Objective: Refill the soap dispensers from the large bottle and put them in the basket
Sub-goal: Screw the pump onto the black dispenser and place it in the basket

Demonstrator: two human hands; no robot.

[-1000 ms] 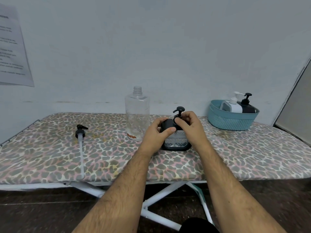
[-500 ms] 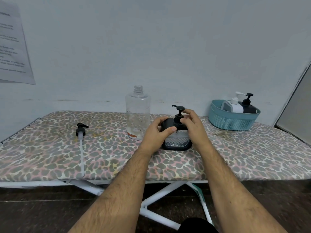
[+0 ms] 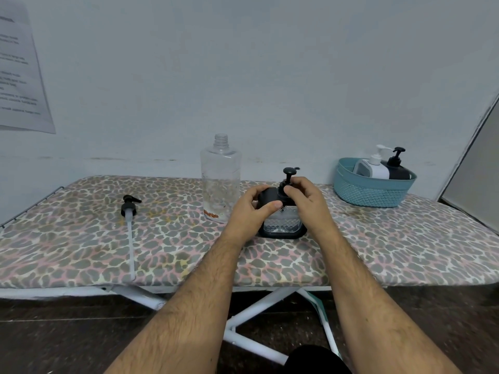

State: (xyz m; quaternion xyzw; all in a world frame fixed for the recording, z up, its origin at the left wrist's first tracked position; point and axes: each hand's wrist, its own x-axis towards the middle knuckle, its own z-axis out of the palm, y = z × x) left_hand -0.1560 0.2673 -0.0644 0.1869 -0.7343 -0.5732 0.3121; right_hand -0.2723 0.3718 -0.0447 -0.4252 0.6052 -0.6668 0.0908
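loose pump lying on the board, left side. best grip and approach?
Take the loose pump at its black collar, just below the nozzle, coming from straight above. It lies flat on the ironing board with nothing close beside it, and the collar is its thickest part. The long thin tube trailing toward the front edge looks too slim for a firm grip.

clear black-topped dispenser point(image 3: 282, 221) upright; large bottle point(image 3: 220, 179) uncapped, near-empty.
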